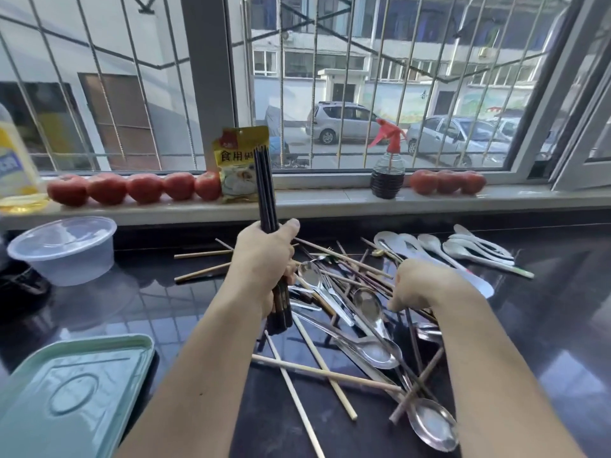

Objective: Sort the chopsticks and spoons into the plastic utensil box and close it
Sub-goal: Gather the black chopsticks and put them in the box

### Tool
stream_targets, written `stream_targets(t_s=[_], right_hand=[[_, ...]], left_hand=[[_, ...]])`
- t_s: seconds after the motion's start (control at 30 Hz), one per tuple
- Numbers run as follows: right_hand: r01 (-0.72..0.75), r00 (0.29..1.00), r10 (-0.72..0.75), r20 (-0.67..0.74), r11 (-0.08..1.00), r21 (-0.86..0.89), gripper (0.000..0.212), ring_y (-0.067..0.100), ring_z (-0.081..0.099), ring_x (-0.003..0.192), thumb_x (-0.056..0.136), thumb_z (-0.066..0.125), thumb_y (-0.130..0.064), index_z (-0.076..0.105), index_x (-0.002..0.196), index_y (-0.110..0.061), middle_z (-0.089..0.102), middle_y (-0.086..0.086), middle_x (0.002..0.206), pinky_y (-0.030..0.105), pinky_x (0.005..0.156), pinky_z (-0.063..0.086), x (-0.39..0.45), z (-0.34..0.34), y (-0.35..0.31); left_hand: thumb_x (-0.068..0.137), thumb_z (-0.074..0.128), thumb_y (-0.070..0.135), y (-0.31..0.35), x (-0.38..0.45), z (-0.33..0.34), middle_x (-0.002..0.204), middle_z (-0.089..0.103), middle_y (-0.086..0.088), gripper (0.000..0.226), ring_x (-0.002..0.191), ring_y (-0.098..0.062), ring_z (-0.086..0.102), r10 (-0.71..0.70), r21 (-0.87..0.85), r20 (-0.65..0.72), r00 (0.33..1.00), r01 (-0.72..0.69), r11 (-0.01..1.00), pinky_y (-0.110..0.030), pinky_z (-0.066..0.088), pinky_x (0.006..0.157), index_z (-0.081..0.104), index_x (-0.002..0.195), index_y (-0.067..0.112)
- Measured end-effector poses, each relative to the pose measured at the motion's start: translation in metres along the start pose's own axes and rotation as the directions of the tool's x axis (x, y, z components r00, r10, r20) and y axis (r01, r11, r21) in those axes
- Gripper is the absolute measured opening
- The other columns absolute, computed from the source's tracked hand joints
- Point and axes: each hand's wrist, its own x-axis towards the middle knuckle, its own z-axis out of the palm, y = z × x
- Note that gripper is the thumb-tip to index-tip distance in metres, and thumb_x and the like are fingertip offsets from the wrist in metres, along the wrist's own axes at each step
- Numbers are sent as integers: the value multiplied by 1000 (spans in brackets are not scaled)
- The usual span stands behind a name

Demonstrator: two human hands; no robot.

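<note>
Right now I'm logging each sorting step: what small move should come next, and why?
Probably the right hand should pinch one more dark chopstick from the mixed pile and pass it over. The left hand already grips an upright bundle of dark chopsticks, and the right's fingers reach down into the pile.

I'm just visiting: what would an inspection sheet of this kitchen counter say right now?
Surface: dark glossy counter.
Job's things: mixed pile of chopsticks and metal spoons; white spoons set apart; green lid at left.
Clutter: clear tub.
Hands: left hand grips upright dark chopsticks; right hand reaches into the pile, fingers hidden.
Cables: nothing seen.
Surroundings: sill with tomatoes, yellow packet, spray bottle; barred window.
</note>
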Motion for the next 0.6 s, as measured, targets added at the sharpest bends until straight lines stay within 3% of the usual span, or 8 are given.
stream_targets(t_s=[0.1, 0.2, 0.27, 0.37, 0.43, 0.53, 0.6], right_hand=[[-13, 1000, 15, 24, 997, -78, 24, 26, 66, 88, 87, 76, -26, 67, 99, -8, 65, 6, 94, 30, 72, 51, -1, 3, -7], [-51, 999, 51, -9, 997, -61, 12, 25, 62, 75, 88, 69, -15, 62, 81, -9, 63, 6, 82, 30, 65, 50, 4, 7, -7], [-86, 993, 92, -72, 993, 85, 11, 25, 56, 69, 87, 63, -14, 60, 78, -9, 59, 6, 76, 29, 62, 47, 5, 0, 0], [18, 929, 128, -348, 922, 387, 21, 29, 62, 75, 90, 61, -25, 67, 78, -9, 66, 9, 78, 32, 67, 49, -10, -27, 11], [190, 806, 134, -576, 864, 466, 27, 29, 64, 79, 96, 58, -32, 70, 80, -14, 68, 9, 81, 35, 75, 52, -26, -44, 12], [501, 627, 199, -753, 637, 586, 25, 14, 63, 70, 99, 58, -35, 72, 94, -15, 71, 5, 86, 32, 70, 51, -46, -56, 3], [642, 642, 228, -732, 361, 676, 22, 8, 60, 57, 99, 61, -35, 70, 93, -16, 72, 4, 80, 31, 63, 49, -51, -58, -3]], left_hand=[[101, 61, 17, 3, 0, -5, 54, 34, 4, 19, 44, -13, 29, -32, -69, 13, 999, 33, 997, -27, 31, 44, 46, 89, 18], [100, 61, 15, 5, 4, -12, 54, 35, 3, 19, 42, -11, 30, -50, -130, -2, 999, 49, 990, -25, 31, 42, 47, 88, 17], [100, 62, 16, 6, 5, -15, 54, 37, 3, 18, 41, -10, 32, -50, -135, -5, 999, 49, 990, -25, 33, 40, 48, 88, 16], [101, 62, 20, 8, 3, -16, 61, 44, 1, 15, 43, -11, 36, -26, -72, 15, 1000, 27, 997, -26, 36, 42, 50, 92, 16], [101, 62, 25, 9, 0, -14, 68, 48, -2, 17, 43, -12, 38, 5, 8, 19, 1000, -6, 1000, -27, 38, 42, 51, 94, 14], [101, 63, 28, 13, -6, -11, 72, 53, -4, 21, 43, -14, 41, 93, 136, 31, 995, -97, 986, -30, 41, 45, 54, 92, 11], [101, 63, 29, 17, -10, -10, 58, 53, 1, 23, 41, -15, 40, 151, 186, 69, 986, -161, 969, -33, 42, 47, 57, 92, 9]])
